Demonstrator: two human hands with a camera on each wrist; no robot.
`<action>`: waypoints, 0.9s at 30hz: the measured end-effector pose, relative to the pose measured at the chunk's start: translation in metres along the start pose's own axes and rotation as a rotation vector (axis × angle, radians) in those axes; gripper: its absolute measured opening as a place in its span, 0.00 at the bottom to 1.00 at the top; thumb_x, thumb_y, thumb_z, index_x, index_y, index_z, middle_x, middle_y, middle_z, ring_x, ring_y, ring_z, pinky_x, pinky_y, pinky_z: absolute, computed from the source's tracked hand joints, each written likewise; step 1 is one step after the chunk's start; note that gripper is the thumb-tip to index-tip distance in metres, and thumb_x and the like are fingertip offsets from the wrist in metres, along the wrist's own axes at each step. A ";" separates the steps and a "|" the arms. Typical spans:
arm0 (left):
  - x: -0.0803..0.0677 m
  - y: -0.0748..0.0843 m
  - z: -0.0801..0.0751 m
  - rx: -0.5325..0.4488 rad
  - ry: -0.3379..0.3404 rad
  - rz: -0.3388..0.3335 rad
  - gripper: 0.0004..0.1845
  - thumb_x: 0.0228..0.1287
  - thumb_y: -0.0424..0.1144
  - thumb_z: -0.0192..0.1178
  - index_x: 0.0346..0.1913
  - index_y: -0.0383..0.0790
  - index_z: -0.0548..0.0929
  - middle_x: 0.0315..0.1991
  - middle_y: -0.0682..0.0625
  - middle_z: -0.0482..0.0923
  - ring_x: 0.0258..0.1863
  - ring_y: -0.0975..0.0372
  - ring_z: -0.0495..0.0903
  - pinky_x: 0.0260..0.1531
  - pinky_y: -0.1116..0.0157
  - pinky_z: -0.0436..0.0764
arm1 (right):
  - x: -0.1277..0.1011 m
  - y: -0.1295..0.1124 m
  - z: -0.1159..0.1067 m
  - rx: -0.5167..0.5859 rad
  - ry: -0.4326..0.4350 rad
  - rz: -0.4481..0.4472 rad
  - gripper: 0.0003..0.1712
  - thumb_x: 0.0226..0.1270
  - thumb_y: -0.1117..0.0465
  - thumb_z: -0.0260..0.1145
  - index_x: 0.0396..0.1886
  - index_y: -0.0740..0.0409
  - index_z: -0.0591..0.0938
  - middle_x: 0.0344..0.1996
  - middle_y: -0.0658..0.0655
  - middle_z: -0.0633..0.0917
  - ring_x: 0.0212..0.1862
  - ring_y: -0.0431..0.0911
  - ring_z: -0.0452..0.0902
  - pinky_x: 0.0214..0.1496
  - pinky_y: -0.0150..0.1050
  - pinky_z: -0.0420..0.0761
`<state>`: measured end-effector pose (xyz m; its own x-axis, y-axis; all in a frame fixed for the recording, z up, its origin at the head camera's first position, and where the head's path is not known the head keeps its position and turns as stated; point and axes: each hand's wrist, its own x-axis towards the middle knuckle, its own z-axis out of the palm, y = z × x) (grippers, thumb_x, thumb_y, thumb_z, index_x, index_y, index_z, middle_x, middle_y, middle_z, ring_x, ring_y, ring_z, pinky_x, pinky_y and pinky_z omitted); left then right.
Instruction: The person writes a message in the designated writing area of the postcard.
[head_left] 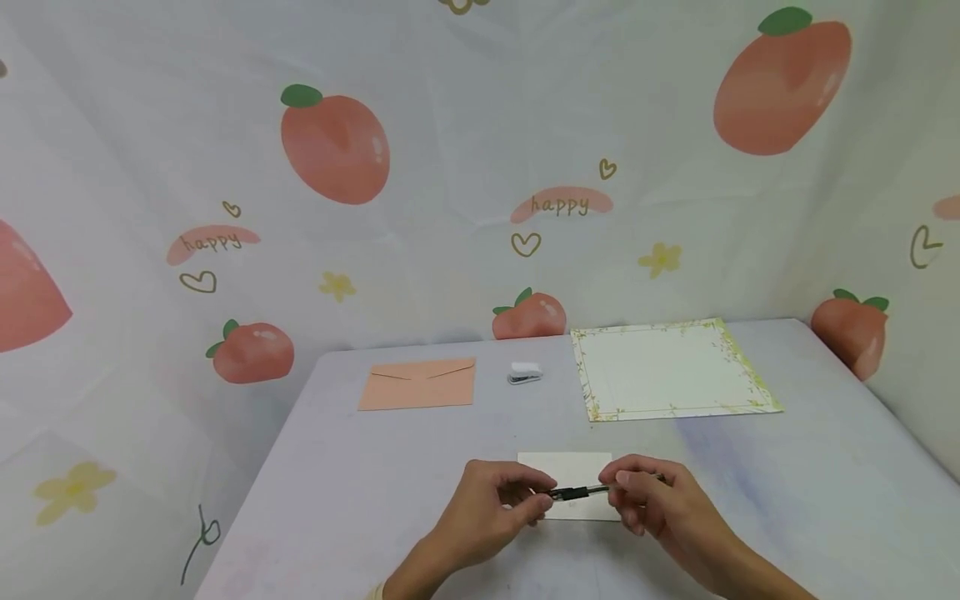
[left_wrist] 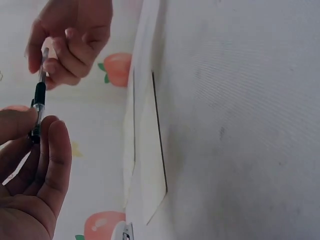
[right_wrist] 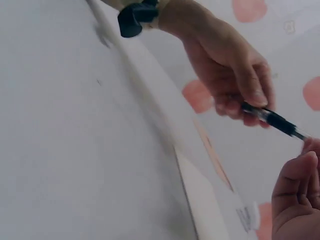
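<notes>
Pen (head_left: 573, 493), lower centre over the card (head_left: 573, 468) — left hand (head_left: 491, 504) and right hand (head_left: 666, 507) each pinch it (handling step, seemingly); next likely calls for one hand loosening.

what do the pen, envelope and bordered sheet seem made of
Pen: probably glossy plastic, given its clear, shiny barrel; the black section may be rubber. Envelope: likely matte paper, with thin flap lines. Bordered sheet: matte paper or card, flat and printed.
</notes>
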<state>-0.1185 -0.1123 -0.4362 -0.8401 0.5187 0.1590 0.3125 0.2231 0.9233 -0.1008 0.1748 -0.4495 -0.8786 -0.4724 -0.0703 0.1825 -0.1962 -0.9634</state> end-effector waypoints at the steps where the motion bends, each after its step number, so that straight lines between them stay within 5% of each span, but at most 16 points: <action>1: 0.000 0.001 0.001 0.004 0.001 0.008 0.07 0.70 0.31 0.74 0.48 0.42 0.95 0.38 0.44 0.94 0.31 0.70 0.89 0.36 0.67 0.92 | 0.001 0.002 0.002 0.068 -0.021 0.012 0.16 0.90 0.61 0.52 0.55 0.58 0.86 0.37 0.48 0.88 0.32 0.38 0.77 0.36 0.31 0.81; 6: 0.000 0.007 0.006 0.045 -0.022 0.058 0.07 0.69 0.31 0.75 0.47 0.43 0.95 0.40 0.55 0.93 0.34 0.74 0.88 0.39 0.69 0.92 | 0.008 0.014 0.014 0.190 -0.134 0.048 0.15 0.92 0.61 0.49 0.53 0.49 0.84 0.38 0.47 0.87 0.33 0.37 0.79 0.37 0.29 0.82; 16: -0.009 0.017 0.008 0.109 -0.054 0.106 0.03 0.71 0.31 0.74 0.43 0.42 0.94 0.38 0.53 0.94 0.34 0.79 0.86 0.36 0.72 0.90 | 0.008 0.022 0.025 0.215 -0.218 0.082 0.11 0.90 0.64 0.53 0.45 0.50 0.81 0.38 0.47 0.89 0.33 0.36 0.80 0.38 0.27 0.83; 21: -0.016 0.024 0.003 0.116 -0.058 0.134 0.04 0.69 0.30 0.75 0.42 0.42 0.94 0.37 0.52 0.94 0.33 0.80 0.86 0.34 0.72 0.90 | 0.003 0.020 0.029 0.135 -0.211 0.010 0.10 0.89 0.65 0.54 0.44 0.56 0.81 0.40 0.48 0.91 0.33 0.35 0.83 0.38 0.28 0.82; 27: -0.020 0.029 0.000 0.122 -0.071 0.138 0.04 0.69 0.30 0.75 0.42 0.41 0.93 0.37 0.52 0.94 0.33 0.81 0.85 0.33 0.72 0.90 | 0.002 0.025 0.032 -0.013 -0.217 -0.233 0.07 0.86 0.72 0.54 0.43 0.73 0.76 0.39 0.49 0.92 0.27 0.44 0.82 0.34 0.36 0.87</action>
<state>-0.0929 -0.1158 -0.4127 -0.7533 0.6074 0.2522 0.4779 0.2422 0.8443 -0.0837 0.1416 -0.4650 -0.7813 -0.5883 0.2086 -0.0197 -0.3108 -0.9503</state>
